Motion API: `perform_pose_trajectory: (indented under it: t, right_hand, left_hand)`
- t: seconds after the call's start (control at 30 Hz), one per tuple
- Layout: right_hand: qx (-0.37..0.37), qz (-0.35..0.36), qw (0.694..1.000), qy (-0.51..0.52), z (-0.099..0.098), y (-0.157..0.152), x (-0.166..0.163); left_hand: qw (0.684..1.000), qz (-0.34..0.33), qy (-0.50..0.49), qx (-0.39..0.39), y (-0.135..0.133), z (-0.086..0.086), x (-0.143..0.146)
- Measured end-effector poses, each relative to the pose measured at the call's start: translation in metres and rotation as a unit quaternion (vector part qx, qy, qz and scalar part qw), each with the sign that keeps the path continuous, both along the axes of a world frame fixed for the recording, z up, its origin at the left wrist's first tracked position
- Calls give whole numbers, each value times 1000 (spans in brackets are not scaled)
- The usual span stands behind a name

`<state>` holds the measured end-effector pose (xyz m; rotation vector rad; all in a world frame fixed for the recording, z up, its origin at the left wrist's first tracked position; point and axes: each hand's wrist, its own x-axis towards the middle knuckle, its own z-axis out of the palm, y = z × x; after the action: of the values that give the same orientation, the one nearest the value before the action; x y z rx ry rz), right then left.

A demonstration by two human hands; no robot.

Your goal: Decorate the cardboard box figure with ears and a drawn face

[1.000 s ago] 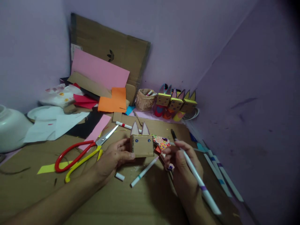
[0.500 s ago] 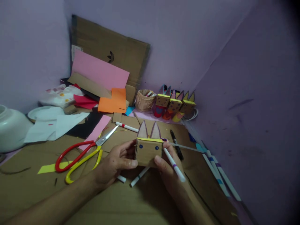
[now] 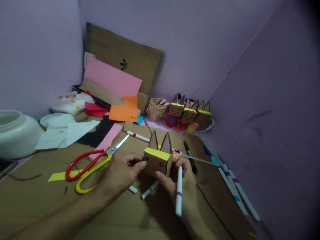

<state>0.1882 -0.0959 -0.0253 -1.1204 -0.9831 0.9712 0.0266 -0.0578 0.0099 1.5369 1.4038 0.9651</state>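
Observation:
A small cardboard box head (image 3: 155, 161) with two pointed ears, a yellow top and two dark eyes is held above the table. My left hand (image 3: 126, 170) pinches its left edge between thumb and fingers. From the right, my right hand (image 3: 181, 185) grips the head, thumb on the lower front. A white marker with a purple band (image 3: 179, 196) is also tucked in the right hand's fingers, pointing toward me. Under the hands lies a marker with a green band (image 3: 150, 190). Scissors with red and yellow handles (image 3: 108, 153) lie open beside the left hand.
Three finished-looking eared cardboard figures (image 3: 189, 115) stand at the back by a woven basket (image 3: 157, 110) of markers. Coloured paper (image 3: 125, 108) lies at back left near a white jar (image 3: 20, 136). Several markers (image 3: 241, 193) line the right edge; a black pen (image 3: 190, 156) lies closer.
The cardboard head has turned and tipped, now showing more of its yellow top and its right side. The purple-banded marker has swung to point more toward me. The view has shifted slightly.

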Motion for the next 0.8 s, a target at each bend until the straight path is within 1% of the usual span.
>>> perform_pose_trajectory:
  t: [0.1, 0.2, 0.33, 0.4, 0.43, 0.47, 0.5, 0.57, 0.6, 0.63, 0.7, 0.8]
  right_hand:
    - [4, -6, 1000, -17, 3, -2, -3]
    - [17, -21, 996, -84, 4, -3, -3]
    - [23, -51, 984, -170, 1, -3, -1]
    - [9, -52, 984, -171, 0, -3, -1]
    - [1, -50, 986, -157, 1, -3, -1]
    - [-8, -45, 990, -135, 1, -3, -1]
    - [-16, -36, 994, -106, 3, -2, -1]
    - [-27, -8, 999, -26, 5, -1, 1]
    - [-31, 12, 999, 19, 7, -1, 2]
    - [-36, 32, 997, 58, 8, 0, 3]
    - [-48, 61, 990, 115, 10, 0, 5]
    - [-61, 80, 985, 142, 10, 0, 7]
  left_hand:
    - [997, -18, 57, 39, 0, 1, -2]
    - [988, -15, 128, 82, -1, -2, -4]
    - [951, 12, 248, 184, -5, -4, -3]
    - [938, 32, 263, 223, -7, -2, 0]
    - [940, 40, 252, 225, -7, 0, 1]
    - [952, 45, 224, 204, -7, 2, 2]
    - [969, 46, 183, 162, -6, 3, 2]
    - [993, 46, 89, 54, -1, 5, 1]
    - [998, 45, 49, 3, 3, 4, 0]
    - [998, 47, 21, -32, 8, 3, -2]
    - [996, 59, -15, -67, 19, -3, -8]
    - [990, 84, -73, -89, 34, -11, -17]
